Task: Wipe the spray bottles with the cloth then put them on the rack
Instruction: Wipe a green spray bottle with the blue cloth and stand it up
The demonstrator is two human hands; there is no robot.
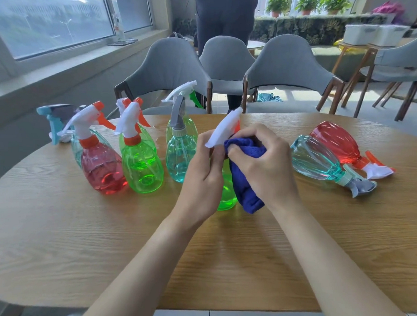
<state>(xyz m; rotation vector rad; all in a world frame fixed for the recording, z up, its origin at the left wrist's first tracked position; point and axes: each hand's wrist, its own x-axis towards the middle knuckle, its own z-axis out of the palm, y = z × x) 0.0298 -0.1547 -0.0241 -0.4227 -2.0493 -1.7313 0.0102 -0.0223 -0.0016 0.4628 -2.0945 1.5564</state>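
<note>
Risks, judged: the red bottle (101, 168), the standing green bottle (141, 165) and the standing teal bottle (180, 156) are sitting crowded just left of the left hand (203, 172), some seeming to be holding liquid; a sideways swing of that wrist could be tipping one into the next. The held green bottle (226, 194) is being gripped high, near its neck, so a firm rub could be twisting it loose, or pressing the white trigger head (223, 130) and spraying. Just right of the right hand (267, 165), the lying teal bottle (316, 161) and the lying red bottle (337, 141) are resting on their sides on the bench (63, 233); a nudge from the cloth arm could be setting them rolling. No rack is showing, so the put-away is looking like a reach out of view

Hands: left hand is curling its fingers round the held green bottle's neck, under the trigger head. Right hand is curling too, pinching the blue cloth (247, 180) against the bottle's shoulder, cloth tail hanging down over the bottle's body. Whether the bottle's base is touching the bench, cannot tell
</note>
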